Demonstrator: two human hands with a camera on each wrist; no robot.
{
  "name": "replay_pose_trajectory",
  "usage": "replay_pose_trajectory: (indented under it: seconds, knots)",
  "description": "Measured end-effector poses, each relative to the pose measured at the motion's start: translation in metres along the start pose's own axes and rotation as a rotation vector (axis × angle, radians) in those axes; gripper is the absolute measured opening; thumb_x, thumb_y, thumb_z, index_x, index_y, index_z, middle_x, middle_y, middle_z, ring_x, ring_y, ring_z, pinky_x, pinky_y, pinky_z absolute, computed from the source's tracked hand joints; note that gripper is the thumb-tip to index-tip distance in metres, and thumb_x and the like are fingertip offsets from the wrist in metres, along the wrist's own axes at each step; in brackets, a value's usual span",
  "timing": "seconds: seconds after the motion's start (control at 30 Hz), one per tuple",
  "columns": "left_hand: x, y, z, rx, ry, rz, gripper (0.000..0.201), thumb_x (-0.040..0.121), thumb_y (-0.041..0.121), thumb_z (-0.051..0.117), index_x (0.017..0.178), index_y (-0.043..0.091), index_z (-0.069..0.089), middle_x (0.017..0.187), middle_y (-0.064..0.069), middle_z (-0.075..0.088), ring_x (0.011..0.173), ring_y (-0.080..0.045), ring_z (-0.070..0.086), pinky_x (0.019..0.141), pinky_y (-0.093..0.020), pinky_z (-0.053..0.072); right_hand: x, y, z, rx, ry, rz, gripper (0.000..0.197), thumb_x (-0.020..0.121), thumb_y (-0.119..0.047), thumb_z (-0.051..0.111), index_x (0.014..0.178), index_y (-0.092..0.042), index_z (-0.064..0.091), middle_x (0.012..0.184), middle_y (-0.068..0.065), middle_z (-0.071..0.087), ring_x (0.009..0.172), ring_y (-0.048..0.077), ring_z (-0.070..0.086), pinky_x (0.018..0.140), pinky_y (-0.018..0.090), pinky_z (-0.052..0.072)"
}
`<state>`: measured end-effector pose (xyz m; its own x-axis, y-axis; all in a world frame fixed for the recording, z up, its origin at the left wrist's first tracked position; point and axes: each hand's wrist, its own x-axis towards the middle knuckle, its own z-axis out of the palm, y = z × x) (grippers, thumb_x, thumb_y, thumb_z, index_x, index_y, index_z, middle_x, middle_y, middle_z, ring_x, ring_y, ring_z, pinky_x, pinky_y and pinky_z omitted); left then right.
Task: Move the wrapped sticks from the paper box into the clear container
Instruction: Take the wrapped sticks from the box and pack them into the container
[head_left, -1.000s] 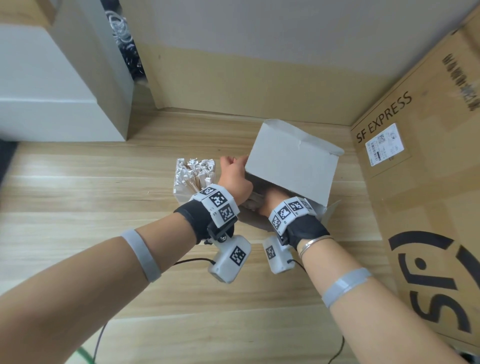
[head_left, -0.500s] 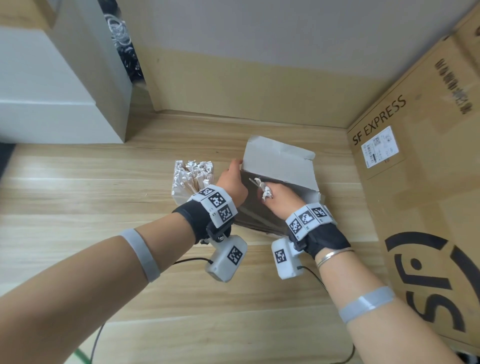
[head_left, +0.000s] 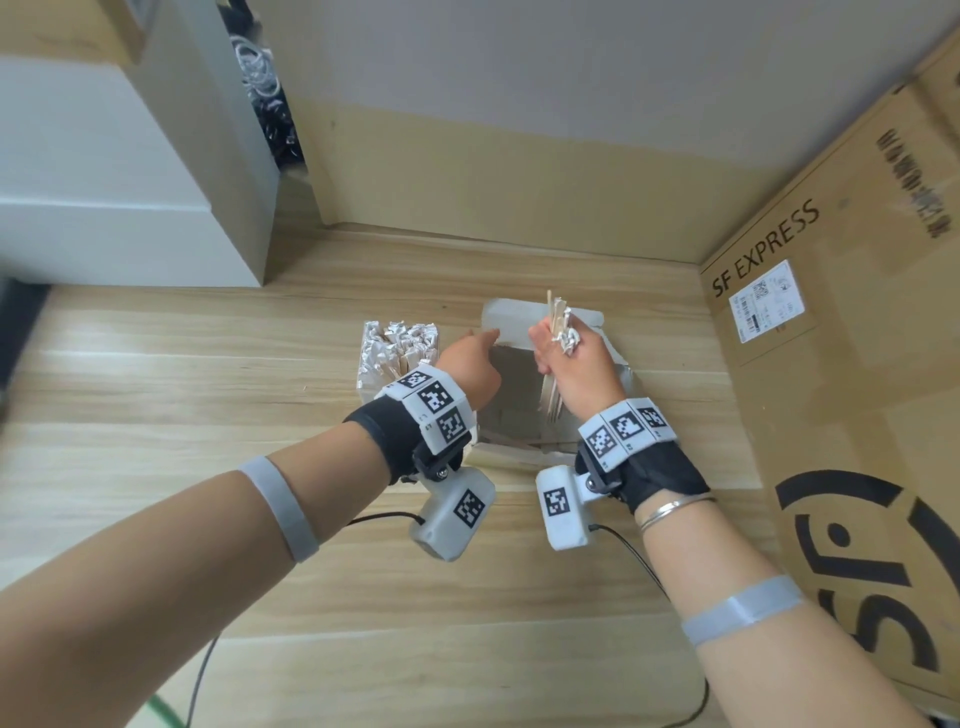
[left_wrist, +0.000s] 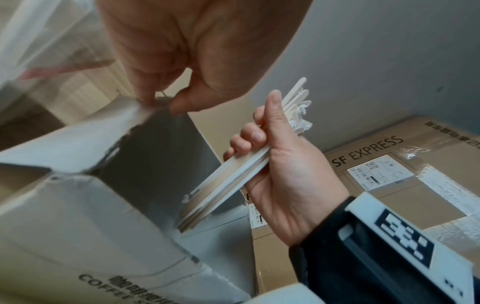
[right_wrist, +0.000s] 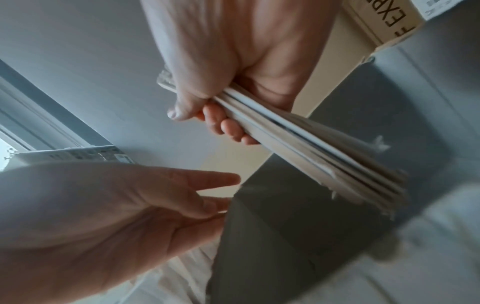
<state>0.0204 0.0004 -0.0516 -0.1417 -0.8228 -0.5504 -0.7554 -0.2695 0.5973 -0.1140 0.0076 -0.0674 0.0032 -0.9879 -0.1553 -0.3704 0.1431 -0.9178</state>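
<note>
Black letters on the big brown cardboard box (head_left: 831, 364) say "SF EXPRESS". The grey paper box (left_wrist: 78, 216) says "COFFEE". The right hand (head_left: 576, 374) grips one bunch of thin paper-wrapped wooden sticks (left_wrist: 233, 174) above that box. The left hand (left_wrist: 182, 51) pinches its flap. One clear container (head_left: 397, 353), packed with sticks, stands just left.

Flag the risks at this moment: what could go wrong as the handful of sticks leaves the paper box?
The right hand grips a splayed bundle of wrapped sticks, so outer ones could slip out on the way over. The clear container already looks packed, so the new bundle may jam or knock sticks out. The left hand only pinches a flap of the paper box; the box might tip or shift.
</note>
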Motion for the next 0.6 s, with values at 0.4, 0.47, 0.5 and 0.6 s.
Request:
replay_pose_trajectory:
  seconds: [0.4,0.47,0.5,0.6]
  knots:
    - [-0.009,-0.042,-0.045,0.227,0.249,0.14,0.046,0.087,0.02,0.057,0.133,0.022,0.05,0.152,-0.008,0.028,0.145,-0.029,0.014,0.118,-0.045,0.009,0.015,-0.062,0.048,0.333,0.033,-0.218,0.023,0.09,-0.026,0.057,0.07,-0.021,0.047,0.044,-0.012,0.043,0.045,0.006,0.039,0.056,0.026,0.037]
    - [-0.008,-0.052,-0.048,0.275,0.217,0.039,0.053,0.085,0.036,0.059,0.136,0.03,0.044,0.155,-0.005,0.023,0.146,-0.036,0.006,0.117,-0.053,0.003,0.015,-0.07,0.057,0.398,0.006,-0.226,0.027,0.077,-0.045,0.06,0.071,-0.022,0.048,0.044,-0.012,0.044,0.045,0.007,0.04,0.056,0.027,0.038]
    - [-0.007,-0.057,-0.05,0.275,0.205,0.013,0.056,0.083,0.039,0.06,0.136,0.032,0.043,0.154,-0.005,0.024,0.144,-0.039,0.009,0.117,-0.054,0.007,0.016,-0.072,0.06,0.419,-0.006,-0.226,0.032,0.072,-0.052,0.061,0.071,-0.023,0.048,0.044,-0.012,0.044,0.045,0.007,0.04,0.057,0.027,0.038]
    - [-0.004,-0.069,-0.055,0.205,0.166,0.049,0.054,0.085,0.031,0.06,0.136,0.026,0.045,0.143,-0.01,0.039,0.129,-0.032,0.042,0.109,-0.042,0.035,0.017,-0.077,0.07,0.501,-0.035,-0.208,0.041,0.065,-0.06,0.063,0.072,-0.022,0.049,0.044,-0.013,0.044,0.045,0.007,0.041,0.056,0.025,0.039]
